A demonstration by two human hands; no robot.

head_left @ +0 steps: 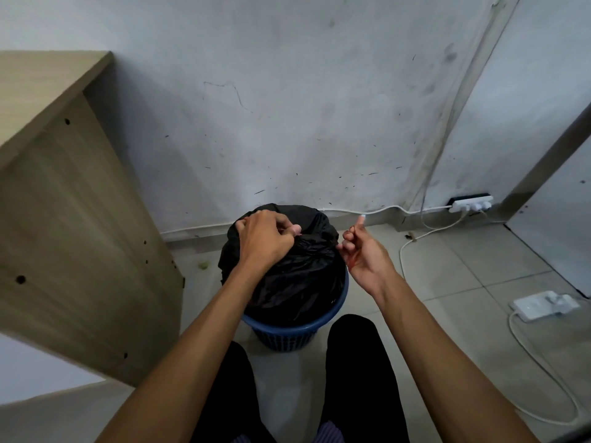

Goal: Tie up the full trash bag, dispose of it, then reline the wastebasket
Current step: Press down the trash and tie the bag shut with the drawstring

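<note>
A wooden cabinet (73, 219) stands left; power strips (471, 204) (cabled) lie right.

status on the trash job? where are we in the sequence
Early. Done: the black trash bag has its top gathered up off the rim. In hand: left hand bunches the neck; right hand pinches a strip beside it, so tying is underway. Left: finishing the knot, lifting the bag out of the blue wastebasket, disposal, relining. No fresh liner visible.

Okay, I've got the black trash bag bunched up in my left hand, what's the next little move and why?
Probably pull the right hand outward to cinch the knot: it pinches a bit of the black trash bag while the left hand grips the gathered top, and the bag sits in the blue wastebasket.
</note>
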